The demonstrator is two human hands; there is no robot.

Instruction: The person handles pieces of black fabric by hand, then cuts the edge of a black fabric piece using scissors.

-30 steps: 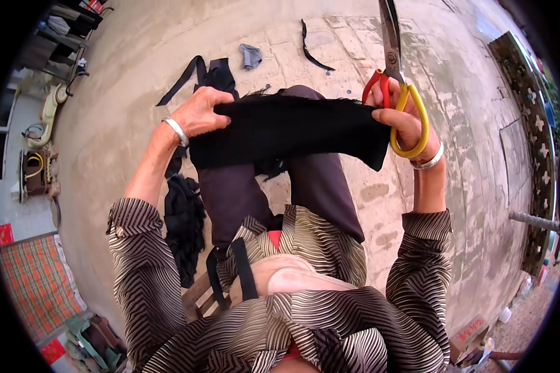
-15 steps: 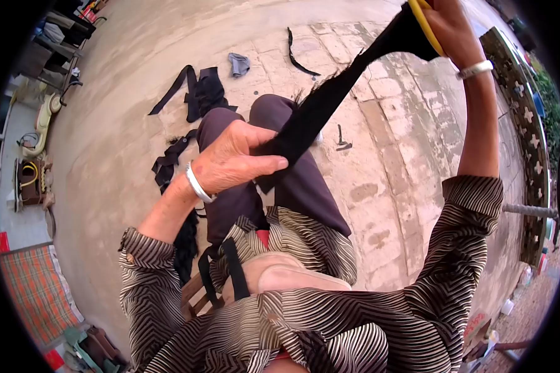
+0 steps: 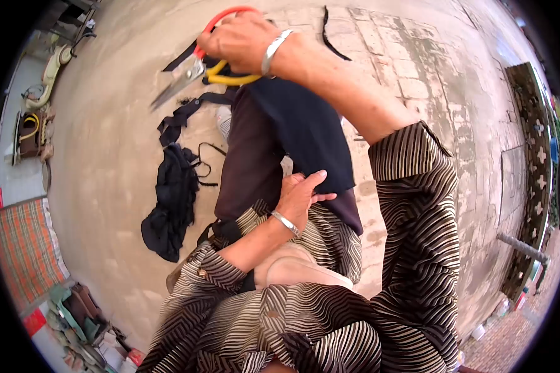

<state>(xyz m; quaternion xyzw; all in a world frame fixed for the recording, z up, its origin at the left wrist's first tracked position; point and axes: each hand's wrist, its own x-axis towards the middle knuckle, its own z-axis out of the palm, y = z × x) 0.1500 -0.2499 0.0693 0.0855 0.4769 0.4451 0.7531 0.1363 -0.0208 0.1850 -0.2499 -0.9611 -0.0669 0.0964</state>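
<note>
My right hand (image 3: 241,45) is closed round a pair of scissors (image 3: 182,84) with red and yellow handles, slightly blurred. Their blades point down and to the left, above the ground. A dark piece of cloth (image 3: 311,127) lies over my right thigh, its upper end running under my right wrist. My left hand (image 3: 297,198), low over my lap, pinches the near edge of that cloth between thumb and fingers. Whether my right hand also touches the cloth is hidden.
Crumpled black cloth (image 3: 171,205) and dark strips (image 3: 179,118) lie on the ground at my left. A thin black strip (image 3: 331,37) lies ahead. A checked cloth (image 3: 30,248) is at far left, and a perforated low wall (image 3: 532,155) at right.
My right hand has swung from upper right to upper centre-left with the scissors. The black cloth, stretched between my hands before, now lies over my thigh. My left hand has moved nearer my lap.
</note>
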